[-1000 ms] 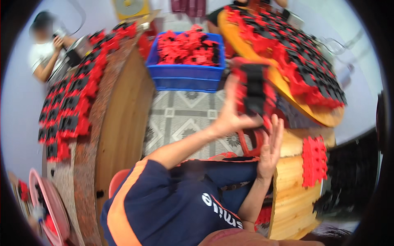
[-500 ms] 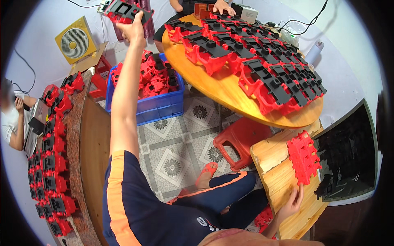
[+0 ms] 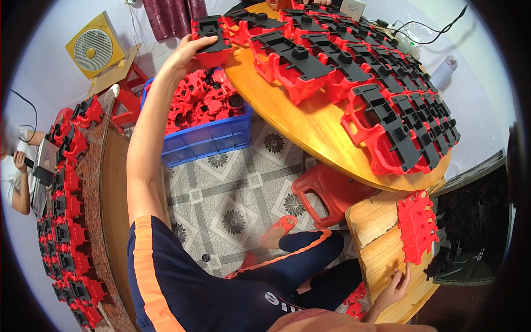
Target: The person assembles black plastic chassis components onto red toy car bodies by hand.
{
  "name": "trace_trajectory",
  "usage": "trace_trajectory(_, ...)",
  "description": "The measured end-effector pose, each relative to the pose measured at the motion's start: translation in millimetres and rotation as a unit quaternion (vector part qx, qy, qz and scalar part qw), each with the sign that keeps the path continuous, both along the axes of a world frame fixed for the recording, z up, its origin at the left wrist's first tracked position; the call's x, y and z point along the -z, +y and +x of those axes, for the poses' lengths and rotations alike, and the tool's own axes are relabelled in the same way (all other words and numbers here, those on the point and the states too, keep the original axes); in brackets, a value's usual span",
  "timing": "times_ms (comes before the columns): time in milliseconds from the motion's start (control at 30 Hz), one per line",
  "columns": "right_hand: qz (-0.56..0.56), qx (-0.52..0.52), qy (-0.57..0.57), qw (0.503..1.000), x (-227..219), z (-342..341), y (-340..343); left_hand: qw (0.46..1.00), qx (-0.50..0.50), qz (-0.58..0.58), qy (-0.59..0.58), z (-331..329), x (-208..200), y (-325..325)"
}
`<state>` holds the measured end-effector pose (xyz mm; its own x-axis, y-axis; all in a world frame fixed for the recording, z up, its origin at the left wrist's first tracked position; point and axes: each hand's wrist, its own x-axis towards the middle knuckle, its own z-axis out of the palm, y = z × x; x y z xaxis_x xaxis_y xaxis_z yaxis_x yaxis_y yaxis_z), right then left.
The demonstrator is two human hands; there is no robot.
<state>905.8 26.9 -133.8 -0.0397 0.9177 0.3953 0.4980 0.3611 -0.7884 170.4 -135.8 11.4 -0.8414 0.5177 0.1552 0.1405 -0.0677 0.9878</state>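
Note:
My left arm reaches far forward, and my left hand is closed round a red plastic housing with a black top plate. The held housing is at the left edge of the round table, beside rows of similar red and black housings. My right hand rests low over a small wooden table, fingers loosely bent and apart. Its index finger points at the near end of a flat red openwork plastic piece; whether it touches is unclear.
Below my left arm stands a blue crate heaped with red parts. A red stool sits under the round table's rim. More housings line a bench at left, beyond which another person sits. A yellow fan stands far left.
My left hand has brought the red and black housing down and rightward to the round table's left edge. My right hand stays by the flat red piece. The whole view has shifted slightly.

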Motion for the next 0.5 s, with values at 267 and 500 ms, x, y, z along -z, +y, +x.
trace_trajectory(267,0.071,-0.066,-0.111,0.989,-6,-28,5,0.996,-0.069,-0.060,0.021,-5,-9,21)
trace_trajectory(500,0.051,-0.045,-0.105,0.992,1,-24,-4,0.981,-0.066,-0.160,0.085,-56,-22,41)
